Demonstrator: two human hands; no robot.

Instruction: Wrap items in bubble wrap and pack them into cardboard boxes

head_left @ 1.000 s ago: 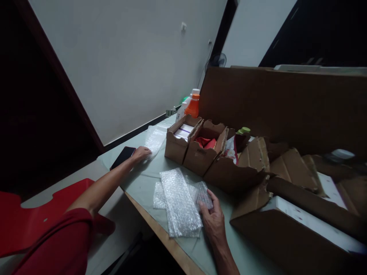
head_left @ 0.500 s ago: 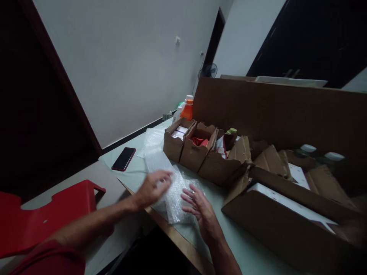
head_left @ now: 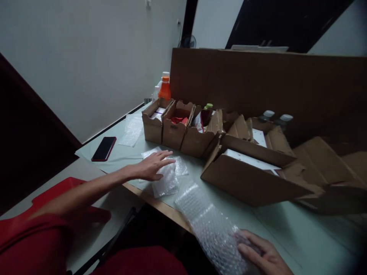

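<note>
My right hand (head_left: 260, 250) grips one end of a long strip of bubble wrap (head_left: 210, 219) at the front of the table. The strip's far end lies on the pale green tabletop, and its near part hangs over the front edge. With fingers spread, my left hand (head_left: 153, 165) is over several smaller bubble wrap pieces (head_left: 166, 183); I cannot tell whether it touches them. Another bubble wrap sheet (head_left: 132, 130) lies farther back, between the phone (head_left: 104, 149) and the cardboard boxes.
Cardboard bins (head_left: 173, 131) holding packets stand in a row along the back. A larger open carton (head_left: 249, 175) with a white box inside is to their right. An orange bottle (head_left: 164, 88) stands behind the bins. A red plastic stool (head_left: 65, 191) is at the left.
My right hand has taken hold of the bubble wrap strip and drawn it to the right and toward me. My left hand has opened out over the remaining pieces. The view has shifted right.
</note>
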